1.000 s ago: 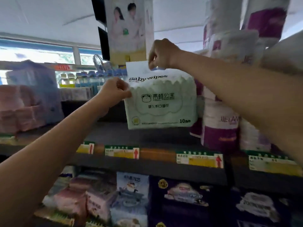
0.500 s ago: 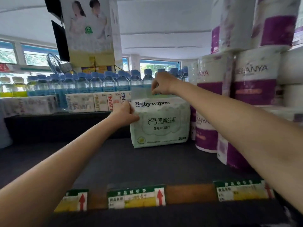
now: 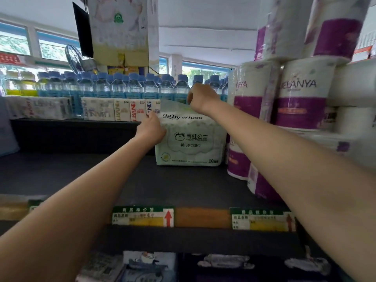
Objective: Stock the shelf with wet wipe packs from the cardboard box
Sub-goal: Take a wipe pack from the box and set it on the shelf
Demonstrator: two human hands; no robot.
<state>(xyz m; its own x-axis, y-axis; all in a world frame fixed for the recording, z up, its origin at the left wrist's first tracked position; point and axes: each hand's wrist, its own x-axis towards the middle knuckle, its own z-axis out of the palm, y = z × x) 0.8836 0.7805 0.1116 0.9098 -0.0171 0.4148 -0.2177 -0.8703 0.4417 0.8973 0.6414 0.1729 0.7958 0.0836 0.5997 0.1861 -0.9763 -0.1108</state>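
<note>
A pale green wet wipe pack (image 3: 191, 143) marked "Baby wipes" stands upright on the dark top shelf (image 3: 101, 176), close to the purple-and-white paper rolls on its right. My left hand (image 3: 151, 130) grips the pack's upper left edge. My right hand (image 3: 200, 97) pinches the top flap of the pack from above. The cardboard box is out of view.
Stacked purple-and-white paper rolls (image 3: 293, 102) fill the shelf's right side. Tissue boxes (image 3: 114, 109) and blue-capped water bottles (image 3: 122, 84) line the back. Price labels (image 3: 143, 216) run along the shelf's front edge; more goods sit on the shelf below.
The pack came down from mid-air onto the shelf and now stands there beside the paper rolls. Both hands kept their hold on it.
</note>
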